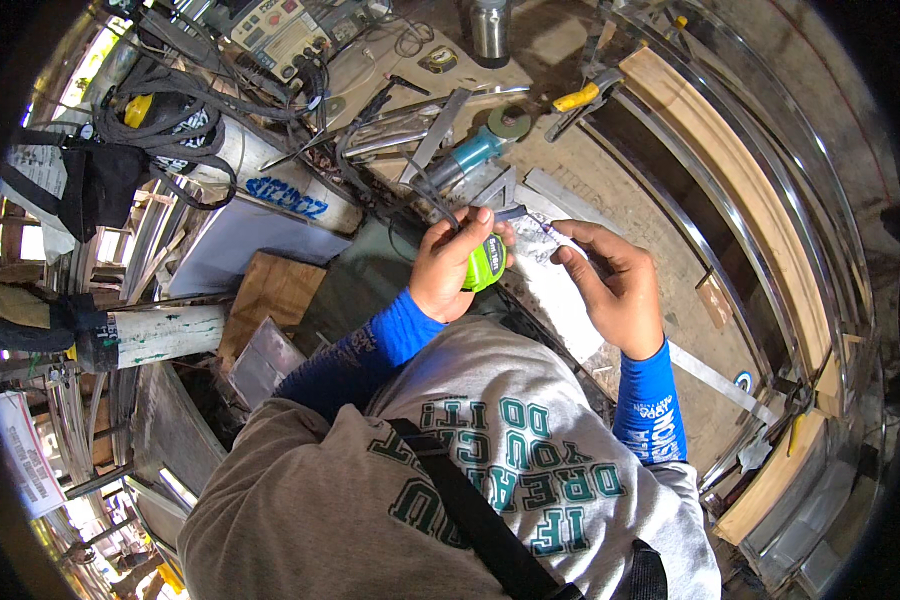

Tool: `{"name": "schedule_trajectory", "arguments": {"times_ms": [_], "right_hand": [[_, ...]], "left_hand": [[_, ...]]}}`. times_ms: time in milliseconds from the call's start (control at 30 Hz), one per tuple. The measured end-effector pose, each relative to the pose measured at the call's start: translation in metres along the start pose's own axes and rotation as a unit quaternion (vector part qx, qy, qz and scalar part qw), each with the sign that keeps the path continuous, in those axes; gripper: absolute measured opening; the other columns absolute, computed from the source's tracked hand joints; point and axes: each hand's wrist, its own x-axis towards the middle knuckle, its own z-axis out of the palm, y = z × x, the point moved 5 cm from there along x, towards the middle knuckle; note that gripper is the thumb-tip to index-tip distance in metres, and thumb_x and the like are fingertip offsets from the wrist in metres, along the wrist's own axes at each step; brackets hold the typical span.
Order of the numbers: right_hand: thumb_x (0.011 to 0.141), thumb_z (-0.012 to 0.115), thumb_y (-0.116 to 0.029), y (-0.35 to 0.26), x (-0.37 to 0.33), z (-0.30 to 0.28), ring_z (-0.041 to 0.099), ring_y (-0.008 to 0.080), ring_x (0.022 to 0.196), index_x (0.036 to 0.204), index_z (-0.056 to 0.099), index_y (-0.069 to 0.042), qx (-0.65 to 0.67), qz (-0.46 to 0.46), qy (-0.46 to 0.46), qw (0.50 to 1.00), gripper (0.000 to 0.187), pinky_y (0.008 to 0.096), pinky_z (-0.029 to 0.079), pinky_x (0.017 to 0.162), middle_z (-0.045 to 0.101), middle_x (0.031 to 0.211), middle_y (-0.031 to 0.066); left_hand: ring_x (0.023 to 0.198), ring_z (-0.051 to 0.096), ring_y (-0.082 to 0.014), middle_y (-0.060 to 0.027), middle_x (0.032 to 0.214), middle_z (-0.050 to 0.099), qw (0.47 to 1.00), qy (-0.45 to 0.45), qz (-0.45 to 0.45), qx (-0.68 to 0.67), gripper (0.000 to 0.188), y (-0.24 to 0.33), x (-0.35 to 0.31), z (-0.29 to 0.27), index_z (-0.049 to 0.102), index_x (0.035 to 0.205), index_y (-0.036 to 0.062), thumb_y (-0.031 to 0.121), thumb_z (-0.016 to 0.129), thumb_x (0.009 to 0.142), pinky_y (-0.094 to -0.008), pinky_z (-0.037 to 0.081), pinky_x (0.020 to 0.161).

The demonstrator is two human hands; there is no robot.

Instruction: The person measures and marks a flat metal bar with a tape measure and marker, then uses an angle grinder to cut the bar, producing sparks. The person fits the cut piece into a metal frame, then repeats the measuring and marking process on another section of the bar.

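Note:
My left hand (448, 268) is closed around a bright green tape measure (485, 264), held above the workbench. My right hand (610, 283) pinches the end of its tape (548, 229) between thumb and forefinger, a short way to the right of the case. Under both hands lies a flat shiny metal strip (560, 290) on the bench. Both forearms wear blue sleeves.
An angle grinder with a teal body (470, 155) lies just beyond my hands. A yellow-handled clamp (582, 97), a steel bottle (490, 30), a welding machine (275, 35) with black cables, wooden mouldings (740, 150) and steel strips at the right, a gas cylinder (270, 180) at the left.

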Motion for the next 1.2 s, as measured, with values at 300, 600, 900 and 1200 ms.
{"name": "schedule_trajectory", "arguments": {"times_ms": [300,600,900,1200], "right_hand": [[0.096,0.07,0.001,0.021,0.0,-0.006,0.07,0.0137,0.087,0.118,0.075,0.003,0.025,0.041,-0.146,0.988,0.022,0.0303,0.057,0.08,0.078,0.1,0.0114],[0.106,0.067,-0.014,0.053,-0.013,0.026,0.063,0.0069,0.075,0.133,0.068,0.001,0.135,0.141,-0.148,0.969,0.031,0.0242,0.051,0.07,0.074,0.087,0.0034],[0.112,0.057,-0.032,0.121,-0.03,0.075,0.055,0.0099,0.082,0.125,0.071,-0.001,0.204,0.123,-0.2,0.95,0.036,0.0282,0.048,0.081,0.066,0.084,0.0001],[0.11,0.056,-0.045,0.142,-0.029,0.119,0.052,0.0103,0.064,0.067,0.065,-0.004,0.264,0.19,-0.068,0.943,0.06,0.0299,0.041,0.062,0.061,0.065,0.0012]], "left_hand": [[0.082,0.06,-0.0109,-0.0024,0.089,0.07,0.923,-0.189,0.08,0.326,0.023,0.016,0.008,-0.015,0.071,0.094,0.0007,0.021,0.07,0.104,-0.0293,0.05,0.077],[0.09,0.064,-0.0167,-0.007,0.095,0.07,0.899,-0.095,0.207,0.373,0.013,0.01,-0.007,-0.023,0.07,0.097,-0.0015,0.01,0.074,0.099,-0.0329,0.052,0.085],[0.091,0.065,-0.0324,-0.0092,0.097,0.072,0.737,-0.231,0.237,0.589,0.013,0.012,-0.017,-0.023,0.073,0.093,0.0031,0.008,0.081,0.084,-0.0406,0.052,0.082],[0.085,0.063,-0.0188,-0.0035,0.092,0.069,0.856,-0.12,0.13,0.486,0.028,-0.014,-0.031,-0.052,0.071,0.096,0.0035,0.022,0.089,0.086,-0.0344,0.052,0.079]]}}
